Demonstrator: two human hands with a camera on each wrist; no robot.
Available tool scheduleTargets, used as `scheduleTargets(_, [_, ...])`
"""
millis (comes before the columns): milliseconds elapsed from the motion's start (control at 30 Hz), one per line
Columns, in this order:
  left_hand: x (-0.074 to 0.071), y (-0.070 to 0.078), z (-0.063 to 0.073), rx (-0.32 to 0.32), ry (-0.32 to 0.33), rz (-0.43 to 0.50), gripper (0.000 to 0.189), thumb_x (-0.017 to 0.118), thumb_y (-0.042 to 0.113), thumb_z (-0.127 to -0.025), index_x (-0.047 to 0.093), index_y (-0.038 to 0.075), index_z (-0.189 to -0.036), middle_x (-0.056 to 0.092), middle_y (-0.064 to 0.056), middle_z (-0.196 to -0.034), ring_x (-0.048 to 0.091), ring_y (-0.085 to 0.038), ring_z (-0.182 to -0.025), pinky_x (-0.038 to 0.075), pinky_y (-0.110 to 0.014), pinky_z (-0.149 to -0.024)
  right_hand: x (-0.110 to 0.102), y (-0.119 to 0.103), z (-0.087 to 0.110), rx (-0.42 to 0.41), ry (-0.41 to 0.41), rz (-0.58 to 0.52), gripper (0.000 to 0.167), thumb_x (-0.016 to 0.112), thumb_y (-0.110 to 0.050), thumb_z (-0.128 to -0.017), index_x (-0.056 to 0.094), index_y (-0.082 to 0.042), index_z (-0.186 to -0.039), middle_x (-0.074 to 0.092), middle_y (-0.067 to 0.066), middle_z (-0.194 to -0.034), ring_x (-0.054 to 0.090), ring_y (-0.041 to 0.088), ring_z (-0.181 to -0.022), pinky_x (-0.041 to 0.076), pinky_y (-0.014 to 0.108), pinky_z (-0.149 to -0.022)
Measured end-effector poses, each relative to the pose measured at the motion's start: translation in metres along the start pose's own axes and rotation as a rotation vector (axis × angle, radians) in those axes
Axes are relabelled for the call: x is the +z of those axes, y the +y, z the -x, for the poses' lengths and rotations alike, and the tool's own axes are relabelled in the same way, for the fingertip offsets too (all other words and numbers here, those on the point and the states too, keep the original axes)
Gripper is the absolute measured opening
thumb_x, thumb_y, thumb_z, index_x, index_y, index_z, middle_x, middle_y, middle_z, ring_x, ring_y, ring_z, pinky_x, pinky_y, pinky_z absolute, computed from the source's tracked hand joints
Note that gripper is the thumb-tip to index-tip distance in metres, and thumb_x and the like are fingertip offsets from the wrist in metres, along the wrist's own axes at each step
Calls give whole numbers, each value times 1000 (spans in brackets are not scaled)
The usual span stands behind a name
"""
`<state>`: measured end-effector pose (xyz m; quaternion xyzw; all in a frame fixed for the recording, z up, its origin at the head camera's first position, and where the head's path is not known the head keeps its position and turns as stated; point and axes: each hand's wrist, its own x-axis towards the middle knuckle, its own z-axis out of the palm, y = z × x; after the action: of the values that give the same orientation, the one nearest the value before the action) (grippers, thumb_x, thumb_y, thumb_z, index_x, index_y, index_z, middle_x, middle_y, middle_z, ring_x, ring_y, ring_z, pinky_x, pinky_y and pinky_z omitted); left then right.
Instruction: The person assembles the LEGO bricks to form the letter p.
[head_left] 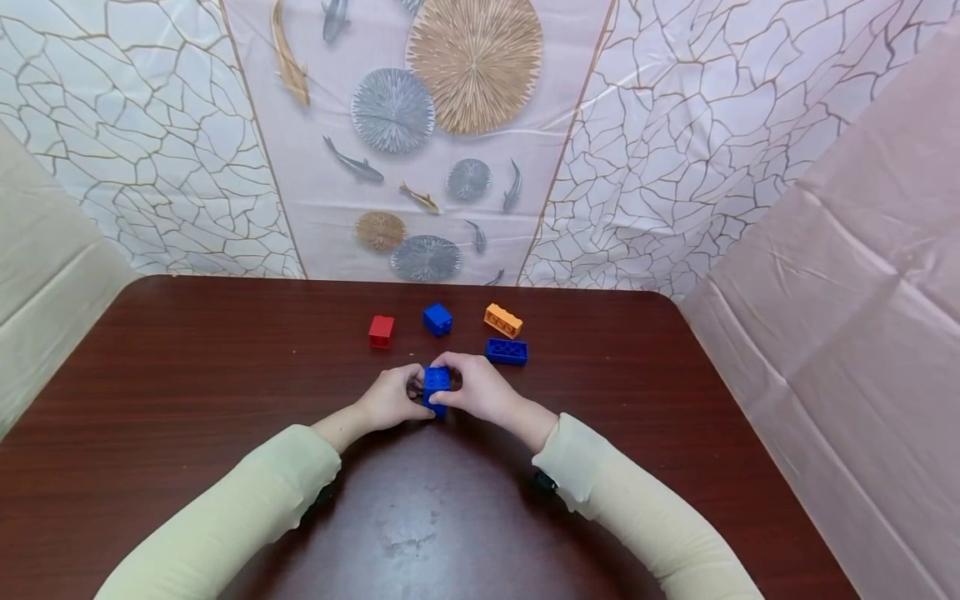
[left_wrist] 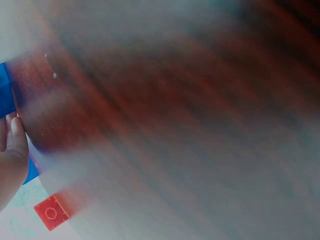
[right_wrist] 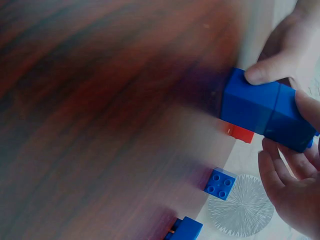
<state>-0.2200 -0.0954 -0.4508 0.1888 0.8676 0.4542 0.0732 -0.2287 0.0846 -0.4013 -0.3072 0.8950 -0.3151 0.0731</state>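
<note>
Bright, soft light is washing over the head view, paling the backdrop [head_left: 660, 158] and sleeves [head_left: 232, 500], while the worktop [head_left: 405, 517] is catching a greyish glare toward its front. Both wrist views are looking dimmer and hazier, the wood grain smearing into blurred streaks. The red brick [left_wrist: 51, 213] is throwing a faint reflection; the held blue bricks [right_wrist: 250, 102] are appearing crisper than the worktop beside them.

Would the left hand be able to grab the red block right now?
Probably not just yet: the left hand seems busy, its grip on the stacked blue blocks. If it let go, likely yes, because the red block sits nearby with nothing between them.
</note>
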Motion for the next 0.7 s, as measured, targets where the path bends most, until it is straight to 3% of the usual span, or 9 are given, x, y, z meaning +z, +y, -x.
scheduleTargets(300, [1, 3, 0, -7, -4, -4, 32, 81, 9, -69, 56, 4, -89, 69, -11, -93, 64, -17, -86, 54, -32, -79, -3, 7, 3, -36, 1, -65, 35, 72, -24, -82, 63, -9, -113, 67, 5, -107, 59, 15, -92, 53, 30, -83])
scheduleTargets(467, [-1, 4, 1, 1, 3, -3, 32, 80, 7, -68, 57, 3, -89, 69, -12, -92, 65, -18, -86, 55, -32, -79, -5, 6, 1, -84, -8, -30, 33, 70, -23, -84, 64, -9, -113, 68, 5, -107, 59, 14, -91, 52, 27, -82])
scheduleTargets(700, [1, 2, 0, 11, -6, 10, 32, 80, 7, -68, 58, 3, -91, 69, -12, -92, 65, -19, -88, 55, -32, -80, -8, 4, -2, -63, -26, -33, 31, 72, -21, -83, 67, -9, -110, 70, 5, -104, 60, 12, -85, 52, 21, -76])
